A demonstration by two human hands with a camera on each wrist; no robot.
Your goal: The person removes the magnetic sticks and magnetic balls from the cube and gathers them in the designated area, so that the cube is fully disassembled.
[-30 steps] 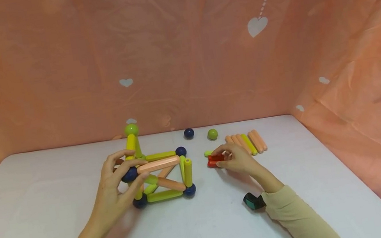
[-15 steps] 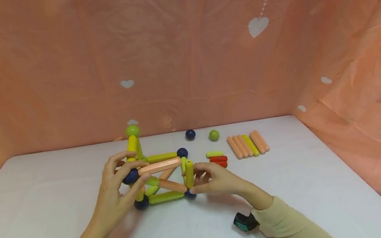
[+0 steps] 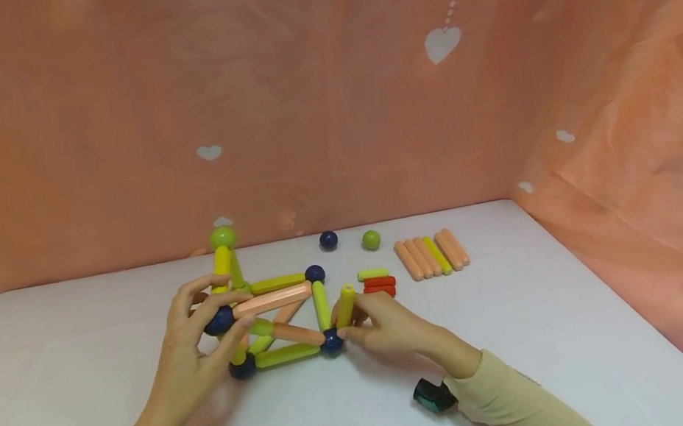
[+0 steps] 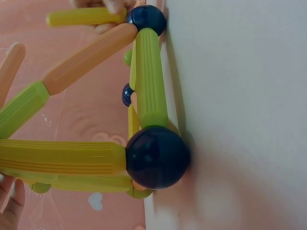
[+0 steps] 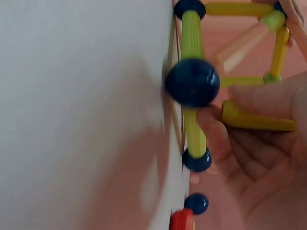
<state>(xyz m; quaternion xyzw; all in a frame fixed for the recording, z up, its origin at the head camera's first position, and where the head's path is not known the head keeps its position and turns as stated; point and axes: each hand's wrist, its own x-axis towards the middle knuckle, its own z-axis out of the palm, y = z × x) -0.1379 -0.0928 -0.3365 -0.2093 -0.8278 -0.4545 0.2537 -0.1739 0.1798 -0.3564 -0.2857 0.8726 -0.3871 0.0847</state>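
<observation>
A frame of magnetic rods and balls stands on the table, with a navy ball (image 3: 242,366) at its front left corner. My left hand (image 3: 185,349) holds an upper navy ball (image 3: 219,321), from which a peach rod (image 3: 271,300) points right with its far end free. At the front right corner, my right hand (image 3: 385,321) pinches a yellow rod (image 3: 345,307), tilted to the right beside a navy ball (image 3: 331,342). In the right wrist view this yellow rod (image 5: 259,122) has its lower end off the ball's side; fingers partly hide the spot.
A loose navy ball (image 3: 329,241) and a green ball (image 3: 371,240) lie behind the frame. Short red rods (image 3: 380,287) and a short green rod (image 3: 373,274) sit behind my right hand. Further right is a row of peach rods (image 3: 417,259) with one yellow rod (image 3: 437,254).
My right hand has moved left from the short red rods to the frame's front right corner and taken hold of the upright yellow rod, which now leans right. My left hand keeps its hold.
</observation>
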